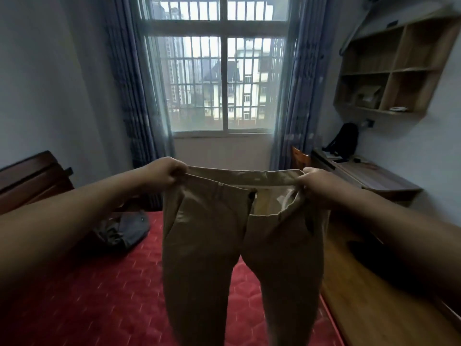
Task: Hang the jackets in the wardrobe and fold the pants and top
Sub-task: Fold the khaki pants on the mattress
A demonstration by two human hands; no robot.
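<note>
Both hands are holding the khaki pants (209, 245) up by the waistband above the red mattress (99, 283): left hand (166, 172) is gripping the left end with curled fingers, right hand (315, 182) is clenching the right end. Legs are hanging straight down, fly open. A grey garment (124, 229) is lying crumpled on the mattress at left.

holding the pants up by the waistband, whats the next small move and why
Probably bring the hands together, folding the pants leg onto leg. The left hand and right hand each grip one end of the waistband, and the pants hang spread with legs apart above the bed.
</note>
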